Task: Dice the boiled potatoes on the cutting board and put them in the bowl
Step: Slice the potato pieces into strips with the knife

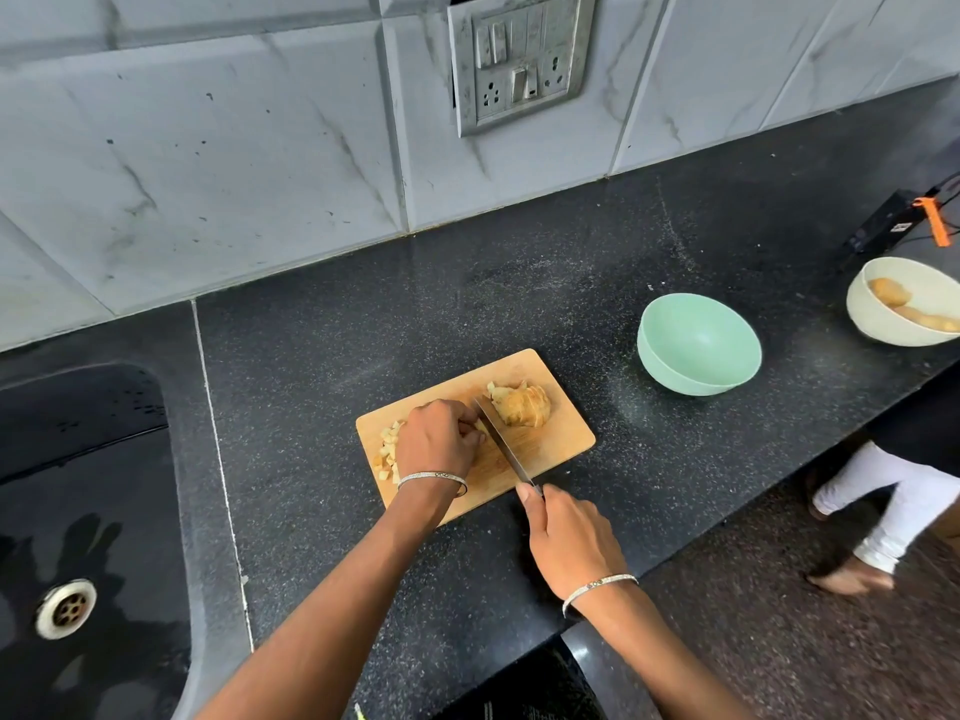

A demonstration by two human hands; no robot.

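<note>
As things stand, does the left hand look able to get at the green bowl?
Probably not directly: the left hand grips potato pieces, and the knife in the right hand lies between it and the green bowl.

no legible text, sticker (902, 227) on black box (878, 225) (too small)

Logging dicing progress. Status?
Left hand holds a potato piece; right hand grips the knife. Diced cubes and a sliced potato on the cutting board. Green bowl empty, nothing in the way.

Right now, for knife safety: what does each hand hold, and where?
The right hand grips the knife by its handle; the left hand, fingers curled, holds a potato piece from above.
</note>
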